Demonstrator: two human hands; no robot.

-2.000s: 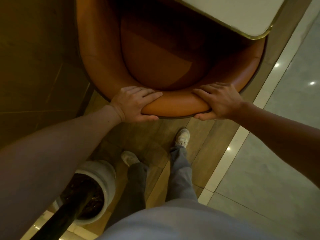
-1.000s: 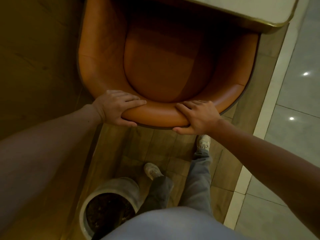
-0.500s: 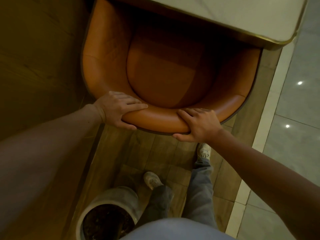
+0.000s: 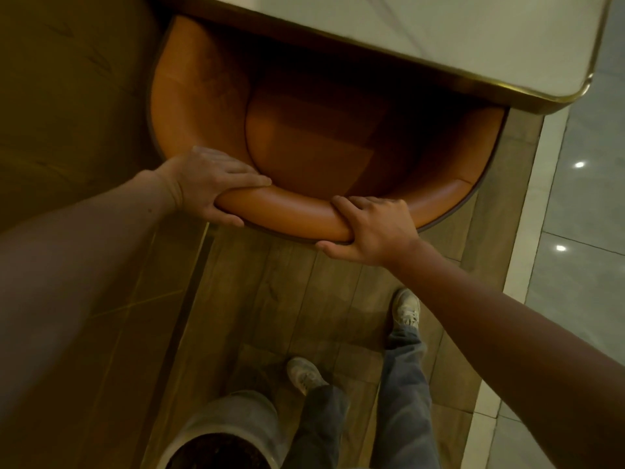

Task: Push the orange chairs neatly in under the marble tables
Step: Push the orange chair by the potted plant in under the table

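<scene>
An orange tub chair (image 4: 297,147) with a rounded padded backrest stands in front of me, its front part hidden under a marble table (image 4: 456,32) with a gold rim. My left hand (image 4: 209,184) grips the left part of the backrest, fingers over the top and thumb underneath. Further right on the same rim, my right hand (image 4: 372,228) grips it the same way. The seat's front edge lies in shadow below the tabletop.
A dark wood wall panel (image 4: 67,96) runs along the left, close to the chair's side. A round pale planter (image 4: 230,434) stands on the wood floor by my feet. Grey tiled floor (image 4: 581,231) lies to the right.
The chair has slid forward, so the tabletop now covers more of the seat. Both hands keep their grip on the backrest, and I have stepped forward after it.
</scene>
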